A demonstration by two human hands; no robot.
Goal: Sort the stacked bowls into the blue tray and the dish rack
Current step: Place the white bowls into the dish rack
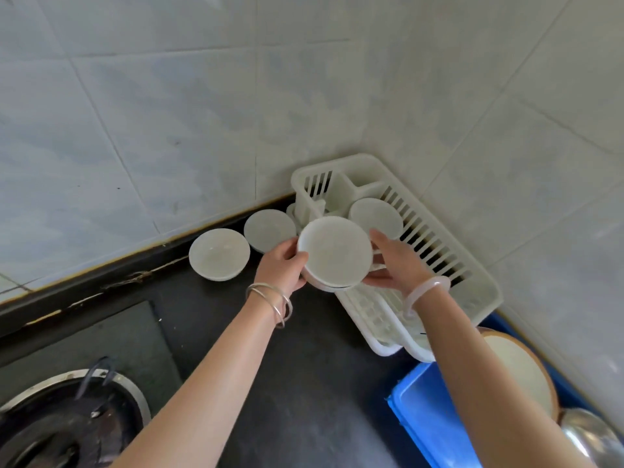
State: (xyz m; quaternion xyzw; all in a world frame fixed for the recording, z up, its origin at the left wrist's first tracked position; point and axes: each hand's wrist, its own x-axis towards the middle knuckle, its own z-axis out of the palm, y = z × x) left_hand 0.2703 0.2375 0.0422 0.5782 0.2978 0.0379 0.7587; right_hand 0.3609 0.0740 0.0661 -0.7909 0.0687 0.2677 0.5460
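Note:
A small stack of white bowls (334, 253) is held in the air over the left edge of the white dish rack (449, 261). My left hand (282, 266) grips its left rim and my right hand (395, 261) cups its right side and underside. Another white bowl (376, 216) sits inside the rack behind the stack. Two white bowls (219, 254) (268, 229) stand on the dark counter left of the rack. The blue tray (429, 413) lies at the lower right, partly hidden by my right forearm.
A gas burner (67, 420) sits at the lower left in the dark counter (304, 383). A pale round plate with a brown rim (523, 369) and a shiny metal vessel (591, 437) lie at the tray. Tiled walls meet in a corner behind the rack.

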